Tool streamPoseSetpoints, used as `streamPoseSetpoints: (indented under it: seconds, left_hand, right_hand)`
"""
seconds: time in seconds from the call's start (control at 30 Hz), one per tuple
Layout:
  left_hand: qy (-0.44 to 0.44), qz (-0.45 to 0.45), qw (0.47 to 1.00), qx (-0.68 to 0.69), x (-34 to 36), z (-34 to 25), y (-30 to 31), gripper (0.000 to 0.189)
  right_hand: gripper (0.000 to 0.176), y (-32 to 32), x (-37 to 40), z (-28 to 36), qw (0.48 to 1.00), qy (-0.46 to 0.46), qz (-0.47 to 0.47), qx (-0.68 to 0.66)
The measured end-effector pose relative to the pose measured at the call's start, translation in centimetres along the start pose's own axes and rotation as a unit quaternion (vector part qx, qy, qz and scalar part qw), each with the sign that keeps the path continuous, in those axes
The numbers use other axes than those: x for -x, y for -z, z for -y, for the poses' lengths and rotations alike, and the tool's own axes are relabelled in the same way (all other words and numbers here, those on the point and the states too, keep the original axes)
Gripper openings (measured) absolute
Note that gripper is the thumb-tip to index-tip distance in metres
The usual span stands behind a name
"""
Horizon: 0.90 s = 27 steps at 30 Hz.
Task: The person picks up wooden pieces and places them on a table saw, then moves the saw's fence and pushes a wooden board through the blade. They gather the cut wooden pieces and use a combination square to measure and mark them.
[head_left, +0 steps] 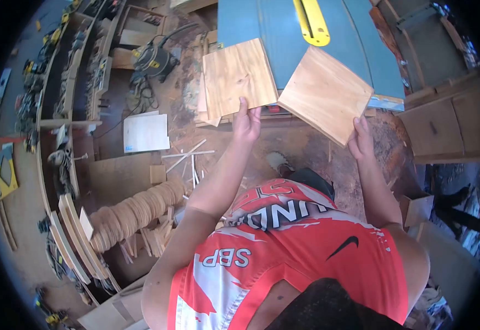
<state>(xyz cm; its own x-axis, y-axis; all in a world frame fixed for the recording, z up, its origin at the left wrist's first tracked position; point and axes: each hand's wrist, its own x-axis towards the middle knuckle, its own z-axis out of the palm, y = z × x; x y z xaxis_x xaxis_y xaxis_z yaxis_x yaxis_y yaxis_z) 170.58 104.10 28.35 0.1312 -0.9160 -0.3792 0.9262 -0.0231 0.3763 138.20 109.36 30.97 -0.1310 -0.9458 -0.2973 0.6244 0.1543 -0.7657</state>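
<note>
My left hand [246,122] grips the lower edge of a square wooden board [239,77], thumb on its face. A second wooden board [327,93], tilted like a diamond, is held at its lower right edge by my right hand [361,140]. The two boards are apart at the top, and their near corners almost meet. Both are held up in front of a blue-topped table saw [256,22], which carries a yellow piece [312,25] along its middle. The fingers behind each board are partly hidden.
A black shop vacuum [155,60] stands on the floor at the left, near a white panel [145,132]. A row of round wooden discs [135,214] and thin offcuts [188,154] lie below. Tool shelves [75,71] line the left; wooden cabinets [435,129] stand right.
</note>
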Motion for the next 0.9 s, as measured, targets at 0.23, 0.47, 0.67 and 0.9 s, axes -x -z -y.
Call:
streamPoseSetpoints:
  seconds: [0.23,0.47,0.67,0.9]
  left_hand:
    - [0.243,0.165,0.887,-0.355,-0.8,0.6,-2.6,0.064]
    - [0.311,0.304,0.894,-0.106,4.9,-3.8,-5.2,0.09]
    - [0.273,0.157,0.936,-0.159,4.3,-0.7,-3.3,0.057]
    - [0.293,0.169,0.923,-0.185,3.3,5.1,-2.7,0.045]
  right_hand:
    - [0.036,-1.1,3.5,6.6,0.964,0.161,0.048,0.206]
    - [0.031,-10.5,8.2,11.0,0.582,0.417,0.361,0.597]
    - [0.041,-5.0,5.3,6.7,0.439,0.436,0.319,0.718]
    - [0.045,0.5,1.6,2.0,0.624,0.383,-0.003,0.681]
